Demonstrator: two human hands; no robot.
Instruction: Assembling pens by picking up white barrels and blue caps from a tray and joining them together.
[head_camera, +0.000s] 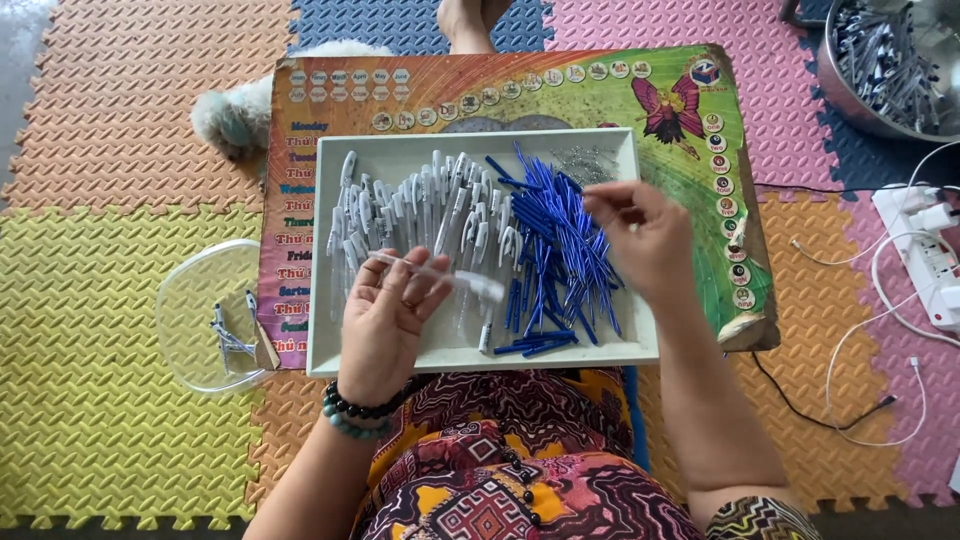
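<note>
Here, the left hand in the lower middle of the frame holds a clear pen barrel, fingers closed around it, above the white tray. The right hand is over the blue refills at the tray's right side, fingertips pinched together; I cannot tell on what. White pen caps fill the tray's left side.

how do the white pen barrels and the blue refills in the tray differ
Colour: the white pen barrels are pale and partly clear, the blue refills solid blue. Build: the barrels are thicker, with clips; the refills are thin plain rods. Place: the barrels fill the left and middle of the white tray, the refills are heaped right of centre. The left hand holds one barrel; the right hand hovers over the refills. Both lie loose in the same tray.
</note>
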